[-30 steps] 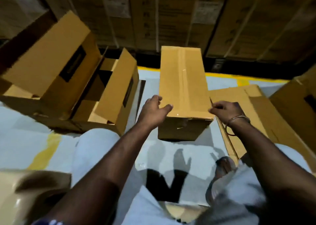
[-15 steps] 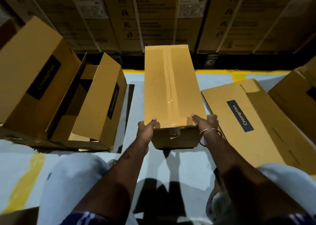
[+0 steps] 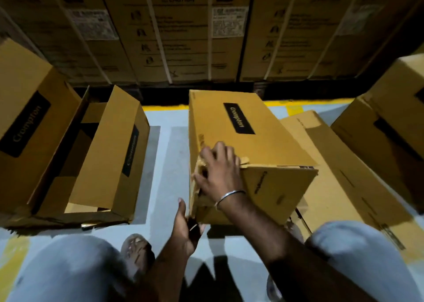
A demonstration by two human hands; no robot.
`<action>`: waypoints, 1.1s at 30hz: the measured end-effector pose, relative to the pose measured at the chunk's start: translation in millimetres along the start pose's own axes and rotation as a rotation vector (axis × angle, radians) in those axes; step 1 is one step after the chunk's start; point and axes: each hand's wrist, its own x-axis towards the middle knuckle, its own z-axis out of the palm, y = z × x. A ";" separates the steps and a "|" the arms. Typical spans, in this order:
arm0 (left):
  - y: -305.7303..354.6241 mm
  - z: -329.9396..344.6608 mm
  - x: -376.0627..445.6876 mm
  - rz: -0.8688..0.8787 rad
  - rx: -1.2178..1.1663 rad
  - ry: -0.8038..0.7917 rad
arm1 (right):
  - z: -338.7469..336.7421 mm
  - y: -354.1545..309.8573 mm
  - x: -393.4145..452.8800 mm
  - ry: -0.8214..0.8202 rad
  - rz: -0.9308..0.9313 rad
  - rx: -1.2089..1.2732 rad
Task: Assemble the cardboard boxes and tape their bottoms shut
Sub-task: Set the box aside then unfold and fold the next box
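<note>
A long cardboard box (image 3: 231, 145) lies on the floor in front of me, its black-labelled side facing up and its near end flaps loose. My right hand (image 3: 218, 171), with a metal bangle on the wrist, grips the near left top corner, fingers on top and thumb down at the flaps. Below it, my left hand (image 3: 187, 228) holds the near lower left corner, its fingers curled under the edge. No tape shows on the face that is up.
Two open boxes (image 3: 110, 154) stand at the left with flaps up. Flattened cardboard (image 3: 332, 164) lies right of the box, and another box (image 3: 394, 118) stands far right. Strapped cartons (image 3: 183, 37) wall the back. My knees and a sandalled foot (image 3: 137, 249) are below.
The box has been rolled a quarter turn: the taped face was up before, now the labelled side is. Both hands shifted to its near left corner.
</note>
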 end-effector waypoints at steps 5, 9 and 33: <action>-12.9 -18.4 12.8 -0.078 -0.078 0.025 | -30.0 25.7 0.0 -0.191 -0.112 0.322; -2.9 -14.1 10.1 -0.043 0.041 0.200 | -87.3 133.5 17.3 0.262 0.481 0.357; 150.9 46.2 -77.0 0.684 0.604 0.186 | -0.2 -10.6 -51.0 -0.366 0.213 -0.057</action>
